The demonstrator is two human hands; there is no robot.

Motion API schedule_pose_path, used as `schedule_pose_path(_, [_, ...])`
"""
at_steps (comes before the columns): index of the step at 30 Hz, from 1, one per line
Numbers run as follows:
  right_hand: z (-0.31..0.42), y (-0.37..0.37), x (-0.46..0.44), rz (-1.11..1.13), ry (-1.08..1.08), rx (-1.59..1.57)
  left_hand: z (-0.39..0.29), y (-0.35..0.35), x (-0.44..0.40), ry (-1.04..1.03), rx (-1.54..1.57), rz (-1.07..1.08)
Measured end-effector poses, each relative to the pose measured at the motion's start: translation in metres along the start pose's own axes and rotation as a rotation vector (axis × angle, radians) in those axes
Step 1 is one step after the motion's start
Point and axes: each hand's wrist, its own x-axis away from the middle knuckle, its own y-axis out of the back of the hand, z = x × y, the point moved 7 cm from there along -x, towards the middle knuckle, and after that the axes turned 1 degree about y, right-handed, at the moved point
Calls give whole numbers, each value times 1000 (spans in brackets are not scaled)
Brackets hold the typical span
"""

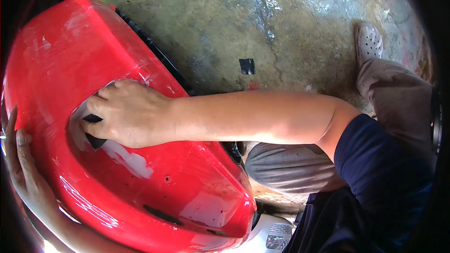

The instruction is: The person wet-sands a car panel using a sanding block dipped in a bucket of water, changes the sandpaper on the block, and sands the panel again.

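A red glossy body panel (51,72) with a curved recess fills the left of the view. My right hand (133,115) reaches in from the right, fingers bent and pressed down in the recess on a black piece of sandpaper (96,141). Around and below the sandpaper lies a pale grey patch (133,161), smooth like filler. At the far left edge, my left hand (29,178) lies along the panel's outer side, its visible fingers stretched out; the palm side is hidden.
On the wet concrete floor (201,33) lies a small black square (247,66). A perforated clog (369,42) and a trouser leg show at right. A white part with a lamp (276,240) sits below the panel. Small holes and a slot (161,215) mark the recess.
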Motion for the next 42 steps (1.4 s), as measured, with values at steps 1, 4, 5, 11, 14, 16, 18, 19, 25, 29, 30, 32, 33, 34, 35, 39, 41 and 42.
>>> schedule_pose_path(1, [-2, -1, 4, 16, -2, -3, 17, 7, -2, -4, 7, 8])
schedule_pose_path(4, [3, -1, -5, -26, 21, -26, 36, 14, -3, 39, 45, 2])
schedule_pose_path(5, [5, -3, -6, -54, 22, -38, 35, 12, -1, 89, 68, -4])
schedule_pose_path(11, [-1, -4, -1, -2, 28, -48, 50, 19, -5, 1, 31, 1])
schedule_pose_path(14, [7, -6, -6, -40, 56, -21, -12, -1, 1, -24, -36, -4])
schedule_pose_path(16, [12, -6, -4, -24, 37, -10, -36, -5, 2, -30, -56, 1])
schedule_pose_path(18, [14, -3, 1, 41, 28, -4, -35, -4, 5, 0, -22, -22])
schedule_pose_path(19, [12, -6, -3, 58, 41, 11, -34, -5, 6, 20, 7, -32])
schedule_pose_path(25, [19, -5, -5, 57, 42, 48, -33, -4, 6, 49, 6, -42])
schedule_pose_path(29, [12, -7, -10, 63, 16, 51, -31, -7, 6, 29, 47, -29])
schedule_pose_path(30, [18, -8, -6, 63, 5, 50, -31, -6, 6, 23, 35, -33])
schedule_pose_path(32, [17, -5, -8, 60, 9, 55, -35, -4, 7, 30, 0, -55])
schedule_pose_path(33, [10, -3, -11, 61, 15, 58, -37, -5, 8, 34, -12, -59])
schedule_pose_path(34, [7, -1, -12, 59, 12, 59, -39, -5, 9, 39, -24, -63])
schedule_pose_path(35, [8, -2, -11, 30, 10, 59, -41, -5, 9, 30, -28, -58])
schedule_pose_path(39, [8, -2, -10, -16, 16, 56, -28, -2, 6, 29, -37, -34])
schedule_pose_path(41, [12, -1, -11, -26, 24, 50, 14, 11, 2, 66, -28, -39])
schedule_pose_path(42, [17, -4, -13, 28, 52, 28, 24, 14, 0, 89, -19, -46])
